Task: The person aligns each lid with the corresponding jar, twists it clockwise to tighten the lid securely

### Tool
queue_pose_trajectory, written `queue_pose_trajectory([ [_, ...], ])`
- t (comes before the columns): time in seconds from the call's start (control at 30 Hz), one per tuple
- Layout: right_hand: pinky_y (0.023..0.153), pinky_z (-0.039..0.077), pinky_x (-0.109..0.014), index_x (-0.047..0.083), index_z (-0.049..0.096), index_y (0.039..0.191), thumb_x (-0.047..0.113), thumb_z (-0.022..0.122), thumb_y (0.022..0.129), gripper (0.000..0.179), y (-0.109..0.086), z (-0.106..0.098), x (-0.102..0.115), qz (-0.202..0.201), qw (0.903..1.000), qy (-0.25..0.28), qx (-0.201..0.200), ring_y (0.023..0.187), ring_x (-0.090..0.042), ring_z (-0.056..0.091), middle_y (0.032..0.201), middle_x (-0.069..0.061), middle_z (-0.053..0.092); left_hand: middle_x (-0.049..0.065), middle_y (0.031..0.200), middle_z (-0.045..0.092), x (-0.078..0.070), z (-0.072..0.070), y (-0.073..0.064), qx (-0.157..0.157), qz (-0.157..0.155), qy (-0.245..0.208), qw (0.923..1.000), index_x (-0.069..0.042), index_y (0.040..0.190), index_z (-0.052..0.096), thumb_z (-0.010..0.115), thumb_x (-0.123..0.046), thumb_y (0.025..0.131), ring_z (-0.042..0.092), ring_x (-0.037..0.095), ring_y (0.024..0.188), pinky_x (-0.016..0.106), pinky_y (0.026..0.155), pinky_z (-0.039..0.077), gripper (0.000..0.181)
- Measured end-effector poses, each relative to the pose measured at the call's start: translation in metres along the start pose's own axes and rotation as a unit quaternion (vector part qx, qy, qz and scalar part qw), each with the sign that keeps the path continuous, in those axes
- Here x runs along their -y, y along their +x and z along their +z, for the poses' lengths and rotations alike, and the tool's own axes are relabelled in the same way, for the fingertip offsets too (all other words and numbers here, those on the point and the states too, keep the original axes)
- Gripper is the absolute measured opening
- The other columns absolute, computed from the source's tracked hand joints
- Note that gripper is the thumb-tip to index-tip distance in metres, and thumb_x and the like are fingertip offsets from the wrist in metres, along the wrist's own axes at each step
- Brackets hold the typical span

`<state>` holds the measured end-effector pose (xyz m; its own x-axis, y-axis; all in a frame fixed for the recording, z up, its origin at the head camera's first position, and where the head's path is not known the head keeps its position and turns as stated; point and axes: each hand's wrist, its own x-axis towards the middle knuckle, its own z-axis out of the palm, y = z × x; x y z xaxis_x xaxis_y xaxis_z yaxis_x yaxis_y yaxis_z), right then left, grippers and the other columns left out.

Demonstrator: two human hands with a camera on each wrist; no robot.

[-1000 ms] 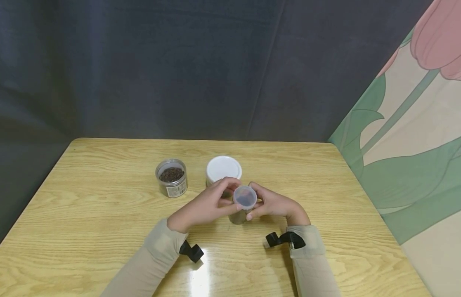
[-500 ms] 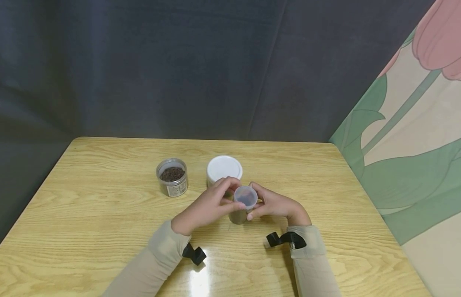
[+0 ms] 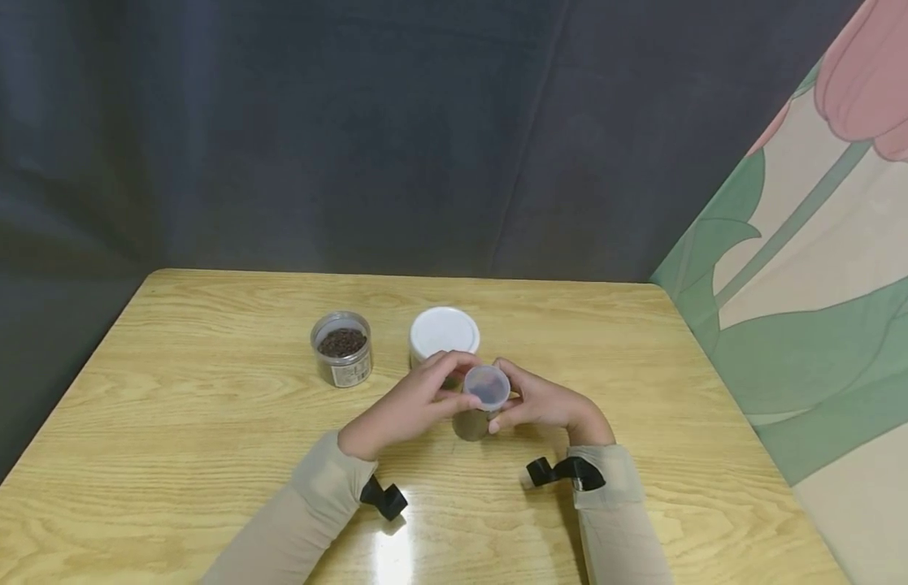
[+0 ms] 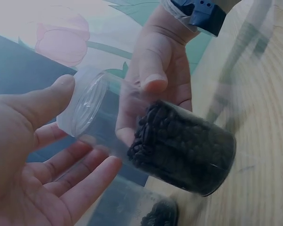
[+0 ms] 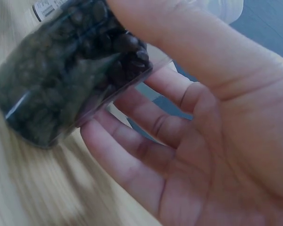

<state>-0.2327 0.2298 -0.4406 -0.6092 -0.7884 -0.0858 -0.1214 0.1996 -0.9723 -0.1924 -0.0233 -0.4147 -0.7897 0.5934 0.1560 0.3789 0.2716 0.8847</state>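
A clear jar point(image 3: 468, 426) stands on the table, partly filled with dark, bean-like pieces point(image 4: 179, 146). On its mouth sits a translucent lid point(image 3: 487, 387). My left hand point(image 3: 417, 400) pinches this lid between thumb and fingers; in the left wrist view its other fingers spread loosely beside the jar. From the other side my right hand point(image 3: 547, 404) holds the jar's body, thumb in front and fingers behind, as the right wrist view shows. Just behind the left hand is a second jar with a white lid point(image 3: 445, 331), its lower part mostly hidden.
An uncovered clear jar point(image 3: 351, 374) with a label holds dark brown bits point(image 3: 341, 343), left of the white-lidded one. The wooden table point(image 3: 205, 406) ends at a dark curtain point(image 3: 351, 138) behind and a flower-patterned cloth point(image 3: 827, 325) on the right.
My left hand has shifted slightly to the right, its thumb sliding a little along the lid's rim. The right hand and the jars keep their places; the head view has drifted slightly.
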Motion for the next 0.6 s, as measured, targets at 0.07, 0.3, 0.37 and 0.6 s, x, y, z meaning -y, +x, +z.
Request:
queue_pose_trajectory([
  [0.07, 0.095, 0.055, -0.035, 0.003, 0.042, 0.121, 0.011, 0.081, 0.089, 0.051, -0.001, -0.001, 0.000, 0.002, 0.9999, -0.011, -0.007, 0.114, -0.025, 0.056, 0.125, -0.013, 0.053, 0.007, 0.135, 0.052, 0.000, 0.003, 0.001, -0.004, 0.003, -0.004, 1.0000, -0.010, 0.145, 0.048, 0.065, -0.027, 0.101, 0.055, 0.026, 0.126, 0.037, 0.103, 0.053, 0.050],
  [0.3, 0.098, 0.053, -0.038, 0.004, 0.044, 0.119, 0.010, 0.080, 0.089, 0.048, -0.007, -0.007, -0.002, 0.005, 0.9989, -0.036, -0.027, 0.113, -0.025, 0.055, 0.123, -0.012, 0.054, 0.008, 0.132, 0.052, 0.000, 0.014, 0.005, -0.026, 0.007, -0.021, 0.9994, -0.010, 0.145, 0.048, 0.063, -0.024, 0.102, 0.054, 0.025, 0.127, 0.037, 0.106, 0.051, 0.047],
  [0.37, 0.099, 0.052, -0.041, 0.005, 0.044, 0.121, 0.011, 0.080, 0.089, 0.048, -0.009, -0.008, -0.002, 0.010, 0.9985, -0.042, -0.034, 0.114, -0.025, 0.055, 0.124, -0.011, 0.054, 0.011, 0.135, 0.053, -0.001, 0.017, 0.007, -0.038, 0.010, -0.031, 0.9988, -0.008, 0.144, 0.049, 0.063, -0.023, 0.102, 0.053, 0.025, 0.129, 0.035, 0.106, 0.051, 0.047],
  [0.6, 0.099, 0.052, -0.042, 0.005, 0.045, 0.129, 0.010, 0.078, 0.091, 0.051, -0.015, -0.012, -0.001, 0.014, 0.9974, -0.048, -0.052, 0.116, -0.025, 0.053, 0.128, -0.012, 0.053, 0.015, 0.139, 0.051, -0.006, 0.025, 0.012, -0.070, 0.001, -0.048, 0.9964, -0.004, 0.145, 0.049, 0.063, -0.021, 0.102, 0.052, 0.028, 0.132, 0.027, 0.104, 0.052, 0.049],
])
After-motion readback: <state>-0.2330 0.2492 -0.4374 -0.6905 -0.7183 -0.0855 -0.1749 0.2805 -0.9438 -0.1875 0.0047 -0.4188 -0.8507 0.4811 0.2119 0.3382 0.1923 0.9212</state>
